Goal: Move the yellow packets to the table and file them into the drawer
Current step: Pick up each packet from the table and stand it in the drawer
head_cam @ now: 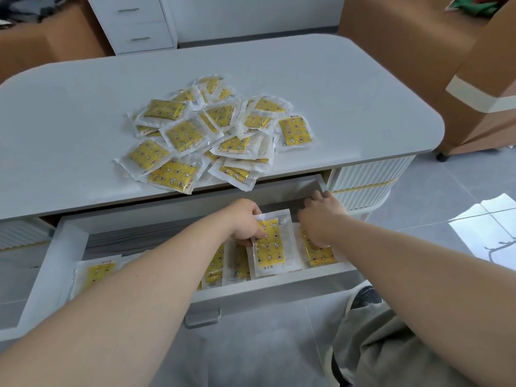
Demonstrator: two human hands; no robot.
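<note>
Yellow packets (212, 135), clear-wrapped, printed with stars, moons and small flower shapes: a loose overlapping heap lies on the grey table (69, 107), toward its near edge, two or three of them jutting just past that edge above the drawer. Drawer (55, 263), white, pulled open beneath the table top, metal handle (202, 317) on its front. Contents of the drawer: a row of packets standing on edge along the inside of the front wall, leaning against one another; one packet (97, 272) apart at the left end, partly hidden by my forearm; a cluster (223, 266) near the middle and right. The rear of the drawer is a bare grey floor. My left hand (245, 222) has its fingers closed on the upper left corner of one packet (272, 244), held upright and tilted slightly, its lower part down among the filed ones. My right hand (321, 216) reaches into the right end of the drawer, fingers curled down over another standing packet (318, 252); whether they pinch it or merely press it I cannot tell. Surroundings: cardboard boxes (405, 29) behind and right of the table, a white cabinet (139, 23) behind it.
</note>
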